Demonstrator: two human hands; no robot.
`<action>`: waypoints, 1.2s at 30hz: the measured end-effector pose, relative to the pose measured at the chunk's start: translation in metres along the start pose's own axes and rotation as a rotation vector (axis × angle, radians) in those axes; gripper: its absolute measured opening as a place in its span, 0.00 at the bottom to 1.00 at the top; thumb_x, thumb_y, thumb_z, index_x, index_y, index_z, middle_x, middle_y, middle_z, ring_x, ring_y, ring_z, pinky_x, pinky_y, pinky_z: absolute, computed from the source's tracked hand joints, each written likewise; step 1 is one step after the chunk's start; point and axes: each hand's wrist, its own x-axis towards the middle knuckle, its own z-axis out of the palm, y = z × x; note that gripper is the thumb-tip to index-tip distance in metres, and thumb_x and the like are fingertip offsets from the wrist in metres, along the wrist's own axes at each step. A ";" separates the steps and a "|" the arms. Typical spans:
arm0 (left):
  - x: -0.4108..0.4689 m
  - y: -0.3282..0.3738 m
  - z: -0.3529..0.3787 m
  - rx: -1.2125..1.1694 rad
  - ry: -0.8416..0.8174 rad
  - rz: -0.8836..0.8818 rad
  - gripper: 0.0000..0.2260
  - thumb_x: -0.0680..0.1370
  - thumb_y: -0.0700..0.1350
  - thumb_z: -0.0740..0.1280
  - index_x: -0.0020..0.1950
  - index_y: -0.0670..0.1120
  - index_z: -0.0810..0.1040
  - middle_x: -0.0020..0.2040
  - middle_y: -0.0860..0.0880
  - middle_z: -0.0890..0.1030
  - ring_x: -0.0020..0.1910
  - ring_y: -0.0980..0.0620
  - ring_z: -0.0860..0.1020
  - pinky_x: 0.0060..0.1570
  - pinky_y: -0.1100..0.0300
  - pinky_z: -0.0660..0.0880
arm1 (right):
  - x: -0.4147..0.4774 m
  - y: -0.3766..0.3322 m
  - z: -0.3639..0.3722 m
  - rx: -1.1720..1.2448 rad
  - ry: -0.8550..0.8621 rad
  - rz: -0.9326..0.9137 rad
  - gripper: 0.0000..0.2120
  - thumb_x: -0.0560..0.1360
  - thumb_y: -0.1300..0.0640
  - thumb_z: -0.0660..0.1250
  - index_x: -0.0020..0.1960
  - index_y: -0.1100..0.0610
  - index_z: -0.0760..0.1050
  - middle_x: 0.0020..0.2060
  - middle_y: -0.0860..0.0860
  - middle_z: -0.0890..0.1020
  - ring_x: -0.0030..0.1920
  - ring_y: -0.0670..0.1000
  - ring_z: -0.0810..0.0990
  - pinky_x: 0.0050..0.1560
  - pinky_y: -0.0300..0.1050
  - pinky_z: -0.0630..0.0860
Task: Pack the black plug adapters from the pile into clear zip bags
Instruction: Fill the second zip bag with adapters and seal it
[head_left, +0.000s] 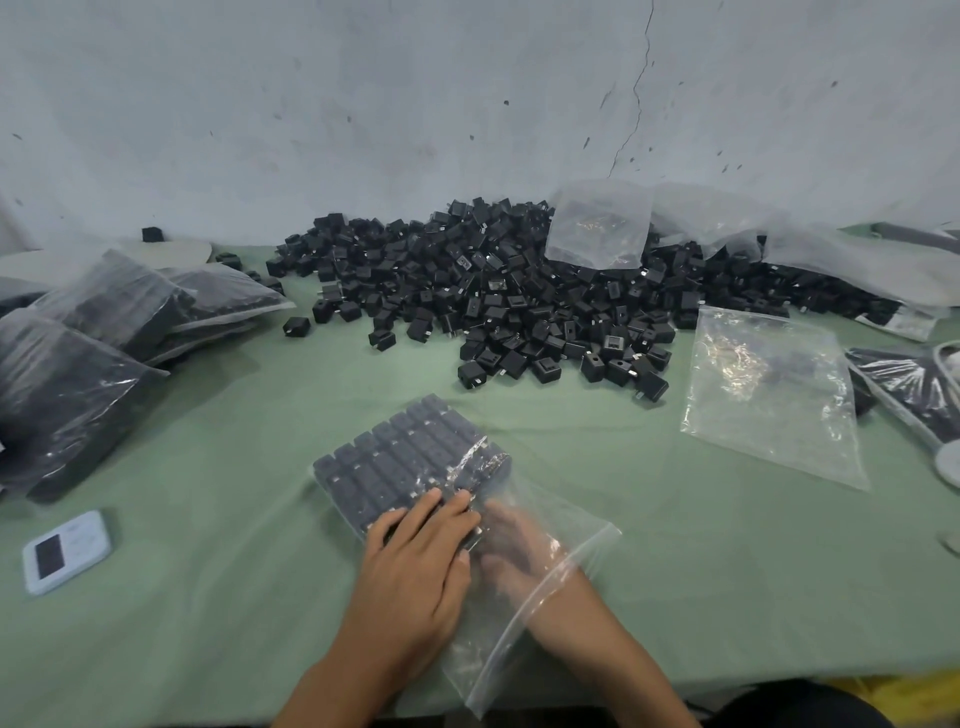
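A clear zip bag (535, 613) lies in front of me with its mouth toward my body. Inside it sits a flat block of black plug adapters (405, 462) packed in rows. My left hand (415, 561) lies on top of the bag, fingers straight, pressing on the near end of the block. My right hand (511, 551) is inside the bag, blurred through the plastic, by the same end of the block. The big pile of loose black adapters (498, 296) lies beyond, against the wall.
Filled bags (88, 353) are stacked at the left. An empty clear bag (769, 395) lies at the right, more empty bags (602, 223) lean on the pile. A small white scale (65, 551) sits near left. Green cloth (208, 571) covers the table.
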 end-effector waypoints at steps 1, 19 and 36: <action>0.000 -0.001 0.001 0.000 0.011 0.003 0.18 0.80 0.49 0.55 0.64 0.53 0.80 0.70 0.57 0.76 0.72 0.55 0.71 0.68 0.53 0.62 | -0.008 -0.006 -0.005 0.009 -0.046 -0.010 0.24 0.79 0.65 0.65 0.69 0.43 0.72 0.64 0.35 0.78 0.67 0.39 0.75 0.67 0.35 0.71; -0.001 -0.004 0.010 0.005 0.099 0.012 0.16 0.80 0.49 0.56 0.62 0.54 0.80 0.69 0.59 0.76 0.71 0.56 0.71 0.66 0.53 0.63 | 0.087 -0.055 -0.130 -0.382 0.200 0.072 0.07 0.80 0.57 0.66 0.55 0.49 0.81 0.50 0.45 0.83 0.47 0.49 0.81 0.50 0.46 0.81; 0.000 -0.004 0.006 0.045 0.141 0.064 0.16 0.78 0.50 0.59 0.61 0.54 0.82 0.68 0.59 0.77 0.70 0.56 0.73 0.64 0.53 0.65 | 0.228 -0.016 -0.118 -1.013 0.067 0.180 0.14 0.80 0.56 0.64 0.63 0.59 0.68 0.58 0.60 0.75 0.58 0.62 0.75 0.54 0.51 0.71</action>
